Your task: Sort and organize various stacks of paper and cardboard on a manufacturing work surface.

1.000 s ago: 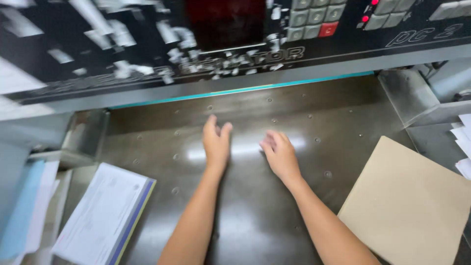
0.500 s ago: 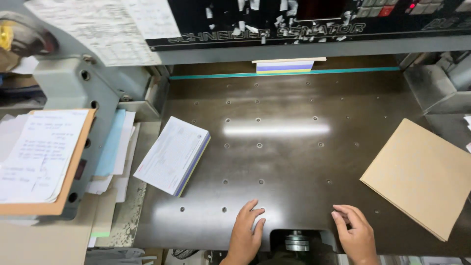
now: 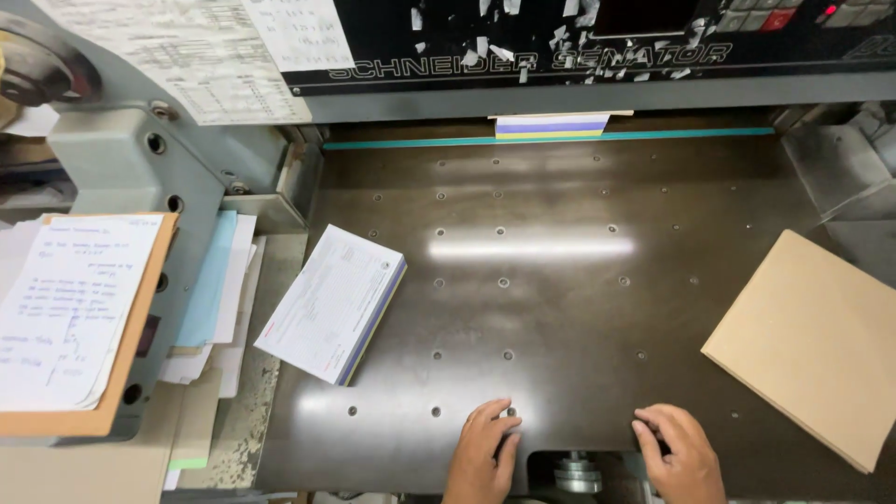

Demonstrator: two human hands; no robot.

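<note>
My left hand (image 3: 485, 453) rests flat on the near edge of the dark metal cutter table (image 3: 560, 308), fingers slightly apart, holding nothing. My right hand (image 3: 679, 453) lies on the same edge to the right of a cutout with a metal knob (image 3: 577, 471), fingers curled on the rim. A stack of striped paper (image 3: 553, 126) sits under the clamp at the back of the table. A pad of printed forms (image 3: 334, 303) lies tilted on the table's left side, apart from both hands.
A brown cardboard sheet (image 3: 814, 345) lies at the right. On the left, a clipboard with handwritten paper (image 3: 70, 317) and loose blue and white sheets (image 3: 217, 289) rest on the grey machine frame. The control panel (image 3: 579, 42) spans the top.
Both hands have drawn back from the rear of the table to its near edge. The paper stack stays under the clamp at the back. The view has shifted back and left.
</note>
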